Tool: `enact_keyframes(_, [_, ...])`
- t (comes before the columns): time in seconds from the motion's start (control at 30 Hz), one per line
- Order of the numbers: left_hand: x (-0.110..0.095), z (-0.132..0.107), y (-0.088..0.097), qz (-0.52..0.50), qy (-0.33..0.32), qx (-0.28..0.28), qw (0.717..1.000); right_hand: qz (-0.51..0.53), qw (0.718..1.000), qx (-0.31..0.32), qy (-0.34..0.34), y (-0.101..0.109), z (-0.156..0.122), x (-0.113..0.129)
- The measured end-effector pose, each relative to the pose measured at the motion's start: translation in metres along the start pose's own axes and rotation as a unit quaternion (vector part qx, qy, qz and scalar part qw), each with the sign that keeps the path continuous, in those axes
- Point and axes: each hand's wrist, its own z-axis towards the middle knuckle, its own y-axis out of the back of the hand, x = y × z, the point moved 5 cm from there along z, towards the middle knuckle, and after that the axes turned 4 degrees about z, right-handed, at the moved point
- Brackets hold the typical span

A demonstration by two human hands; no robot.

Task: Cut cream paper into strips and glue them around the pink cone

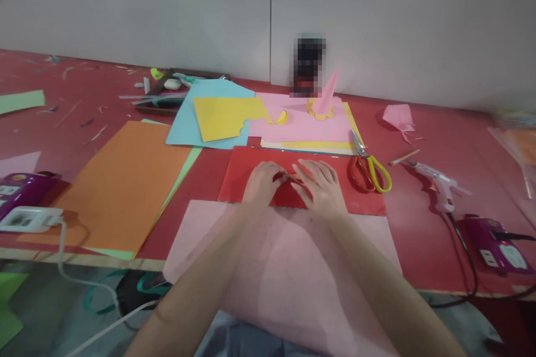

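Note:
Both my hands rest on a red paper sheet (pixel 243 175) in the middle of the red table (pixel 419 223). My left hand (pixel 263 183) is curled, fingertips pinching a small fold of the red paper. My right hand (pixel 320 187) meets it from the right, its fingers bent and pressing on the same fold. A large pink sheet (pixel 288 268) lies under my forearms and hangs over the table's near edge.
Scissors (pixel 371 170) with red and yellow handles lie right of the red sheet, a glue gun (pixel 435 184) and a pencil (pixel 404 157) farther right. Orange (pixel 121 184), blue (pixel 188 117), yellow (pixel 221 117) and pink (pixel 301 122) sheets lie left and behind. A pink paper cone (pixel 329 95) stands at the back. Purple power strips (pixel 20 192) sit at both sides.

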Motion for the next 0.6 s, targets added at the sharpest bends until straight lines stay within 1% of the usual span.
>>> enact_keyframes(0.13, [-0.002,0.0,0.002,0.0,-0.012,-0.002,1.0,-0.025,0.999,0.037,0.018,-0.011,-0.002,0.004])
enact_keyframes(0.23, [-0.003,0.0,0.003,0.001,-0.015,-0.005,1.0,-0.028,0.999,0.04,0.007,-0.014,-0.004,0.002])
enact_keyframes(0.4, [-0.006,0.0,0.005,-0.001,-0.024,-0.008,1.0,-0.016,0.998,-0.006,-0.067,-0.01,-0.003,-0.01])
enact_keyframes(0.6, [-0.004,0.0,0.005,-0.006,-0.02,-0.01,1.0,0.049,0.987,0.011,-0.152,-0.009,-0.007,-0.035])
